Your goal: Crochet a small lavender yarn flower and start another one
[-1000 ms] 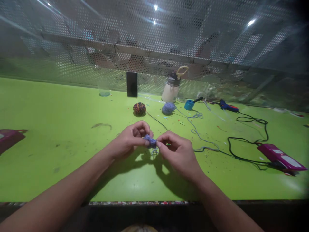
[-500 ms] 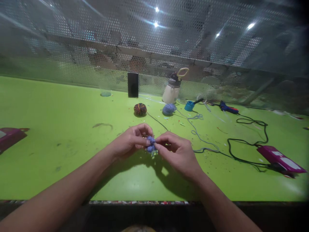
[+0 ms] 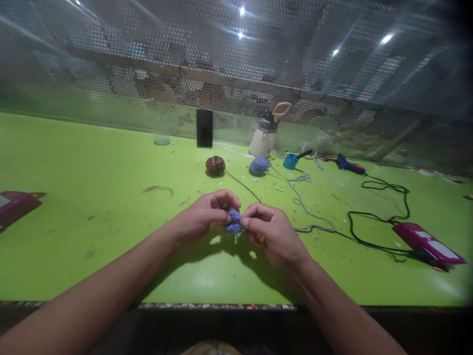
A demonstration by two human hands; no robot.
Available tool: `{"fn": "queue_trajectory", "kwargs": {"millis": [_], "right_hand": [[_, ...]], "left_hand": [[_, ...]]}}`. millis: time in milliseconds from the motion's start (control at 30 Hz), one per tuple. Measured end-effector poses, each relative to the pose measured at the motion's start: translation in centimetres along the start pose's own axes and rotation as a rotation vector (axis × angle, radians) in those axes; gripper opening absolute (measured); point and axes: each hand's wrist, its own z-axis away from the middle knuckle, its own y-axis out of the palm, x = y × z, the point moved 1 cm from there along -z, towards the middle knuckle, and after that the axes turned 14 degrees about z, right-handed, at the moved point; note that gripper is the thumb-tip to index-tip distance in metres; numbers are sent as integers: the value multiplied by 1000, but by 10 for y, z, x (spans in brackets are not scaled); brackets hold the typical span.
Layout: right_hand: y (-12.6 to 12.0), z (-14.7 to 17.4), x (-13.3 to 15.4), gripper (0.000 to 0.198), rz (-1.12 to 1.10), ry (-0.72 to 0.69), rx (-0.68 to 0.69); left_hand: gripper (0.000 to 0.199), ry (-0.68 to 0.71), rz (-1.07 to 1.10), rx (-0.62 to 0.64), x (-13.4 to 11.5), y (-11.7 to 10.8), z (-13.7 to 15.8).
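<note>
Between my hands is a small lobed piece of purple-blue yarn work (image 3: pixel 234 228), held above the green table. My left hand (image 3: pixel 207 214) is closed, its thumb and fingers pinching the piece from the left. From the other side my right hand (image 3: pixel 271 229) pinches the piece's right edge between thumb and forefinger. The fingers hide part of it. Farther back lie a purple-blue yarn ball (image 3: pixel 259 166) and a dark multicoloured yarn ball (image 3: pixel 215 166); strands from both run toward my right hand.
A phone (image 3: pixel 204 128) stands against the perforated metal screen (image 3: pixel 177 74), beside a white bottle (image 3: pixel 263 140). Nearby are a blue tape-like roll (image 3: pixel 290 161) and a blue glue gun (image 3: pixel 350 164). Its black cord leads to a magenta box (image 3: pixel 428 242). Another magenta box (image 3: pixel 18 207) sits left.
Both hands and the yarn piece have shifted slightly right in view. My right fingertips now sit at the piece's right edge, and more of its lower lobes shows.
</note>
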Motion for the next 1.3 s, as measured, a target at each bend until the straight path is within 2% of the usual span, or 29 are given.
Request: {"fn": "queue_trajectory", "kwargs": {"millis": [67, 167, 267, 333, 433, 700, 1000, 1300], "right_hand": [[0, -2, -1, 15, -48, 36, -11], [-1, -3, -2, 17, -61, 28, -37], [-2, -2, -2, 19, -35, 5, -39], [-2, -1, -3, 18, -6, -6, -34], [-3, 0, -3, 16, 6, -30, -24], [-4, 1, -2, 19, 14, -44, -22], [-8, 2, 0, 11, -29, -97, 3], [-5, 4, -1, 15, 114, -172, -58]], "left_hand": [[23, 71, -88, -19, -3, -1, 0], [15, 184, -369, -63, -10, 1, 1], [10, 202, -628, -80, -14, 4, 2], [10, 201, -684, -61, -16, 6, 3], [11, 194, -650, 2, -17, 5, 3], [9, 207, -668, 51, -20, 3, 3], [11, 195, -513, 33, -19, 2, 3], [11, 216, -540, 21, -17, 3, 3]]}}
